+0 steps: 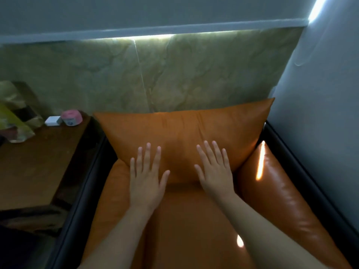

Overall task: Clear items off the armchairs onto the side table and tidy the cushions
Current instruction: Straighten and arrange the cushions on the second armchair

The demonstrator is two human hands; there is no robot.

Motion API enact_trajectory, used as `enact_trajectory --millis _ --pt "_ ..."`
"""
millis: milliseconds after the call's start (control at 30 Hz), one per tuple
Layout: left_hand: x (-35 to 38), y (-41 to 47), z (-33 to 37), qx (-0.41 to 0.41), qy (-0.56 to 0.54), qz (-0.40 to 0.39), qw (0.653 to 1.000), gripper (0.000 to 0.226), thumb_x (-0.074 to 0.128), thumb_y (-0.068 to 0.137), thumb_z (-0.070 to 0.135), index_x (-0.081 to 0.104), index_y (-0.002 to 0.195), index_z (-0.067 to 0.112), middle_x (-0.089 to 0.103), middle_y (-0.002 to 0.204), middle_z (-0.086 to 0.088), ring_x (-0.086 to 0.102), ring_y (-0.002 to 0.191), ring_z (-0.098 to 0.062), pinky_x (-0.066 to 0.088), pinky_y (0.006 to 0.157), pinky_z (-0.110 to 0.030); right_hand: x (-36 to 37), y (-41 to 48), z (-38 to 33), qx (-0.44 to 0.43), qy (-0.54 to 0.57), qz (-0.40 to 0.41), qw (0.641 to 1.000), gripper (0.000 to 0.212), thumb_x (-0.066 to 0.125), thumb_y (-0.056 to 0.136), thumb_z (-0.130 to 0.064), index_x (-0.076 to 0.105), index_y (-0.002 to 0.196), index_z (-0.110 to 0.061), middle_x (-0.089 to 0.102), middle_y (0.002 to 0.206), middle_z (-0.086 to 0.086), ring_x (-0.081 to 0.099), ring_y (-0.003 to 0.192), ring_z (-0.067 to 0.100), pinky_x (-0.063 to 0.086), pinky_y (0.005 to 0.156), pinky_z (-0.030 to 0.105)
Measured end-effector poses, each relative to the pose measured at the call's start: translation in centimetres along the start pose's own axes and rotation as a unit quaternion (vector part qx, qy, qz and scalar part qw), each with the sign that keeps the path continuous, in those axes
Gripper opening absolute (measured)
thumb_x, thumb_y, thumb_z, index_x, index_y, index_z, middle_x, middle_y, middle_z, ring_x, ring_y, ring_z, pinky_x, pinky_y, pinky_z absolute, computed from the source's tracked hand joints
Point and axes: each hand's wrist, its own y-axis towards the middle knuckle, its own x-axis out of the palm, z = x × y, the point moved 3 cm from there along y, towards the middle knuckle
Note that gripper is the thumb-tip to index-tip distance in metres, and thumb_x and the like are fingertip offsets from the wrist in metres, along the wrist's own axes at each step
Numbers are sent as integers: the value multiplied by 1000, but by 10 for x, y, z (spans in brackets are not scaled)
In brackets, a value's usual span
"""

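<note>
An orange leather back cushion [182, 131] leans upright against the rear of the armchair, above the orange seat [194, 220]. My left hand [145, 175] lies flat on the cushion's lower left part, fingers spread. My right hand [213, 169] lies flat on its lower right part, fingers also apart. Neither hand grips anything. An orange arm pad [279, 193] runs along the right side of the seat. The wooden side table [37, 164] stands to the left of the chair.
On the side table's far edge sit a pink round tape-like object [71, 117], a small white box [52, 120] and a yellow-green patterned bag [13, 117]. The chair's black frame [81, 183] separates seat and table. A marbled wall panel [155, 74] stands behind; a grey wall closes the right.
</note>
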Motion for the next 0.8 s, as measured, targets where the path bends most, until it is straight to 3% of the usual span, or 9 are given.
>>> enact_trajectory --millis 100,200,300,533,667,800 --pt "61 66 6 44 7 19 999 64 24 97 50 11 153 24 5 161 -6 1 148 -24 3 118 -44 69 46 29 16 4 13 1000 53 26 99 -42 24 149 -25 20 157 0 4 147 18 6 117 43" --pt "132 108 16 104 28 -6 994 62 25 96 51 19 152 25 13 160 -6 9 148 -25 11 115 -45 130 75 52 -35 5 29 999 51 25 100 -40 26 148 -24 25 156 -1 9 146 17 12 116 45" --pt "174 120 14 111 54 -6 992 63 28 95 52 22 152 25 15 160 -5 12 148 -25 13 116 -47 164 93 65 -80 -11 44 996 51 26 100 -39 27 148 -22 28 155 1 14 146 17 15 116 45" --pt "198 170 -5 154 90 37 983 68 28 95 54 13 152 22 9 160 -10 5 148 -25 4 120 -44 189 143 74 -114 -48 110 986 55 31 96 -39 28 147 -19 25 155 5 16 145 21 12 117 45" --pt "198 157 -7 166 94 25 981 69 30 94 54 14 153 21 9 160 -10 4 148 -25 4 120 -44 185 132 70 -120 -45 93 987 55 33 97 -40 31 147 -19 27 154 5 18 145 20 15 117 45" --pt "186 165 -17 222 125 2 967 72 29 93 59 13 153 23 9 160 -10 5 148 -24 7 120 -42 148 143 109 -210 -99 41 972 55 30 97 -42 28 148 -22 27 155 2 16 145 17 13 117 44"
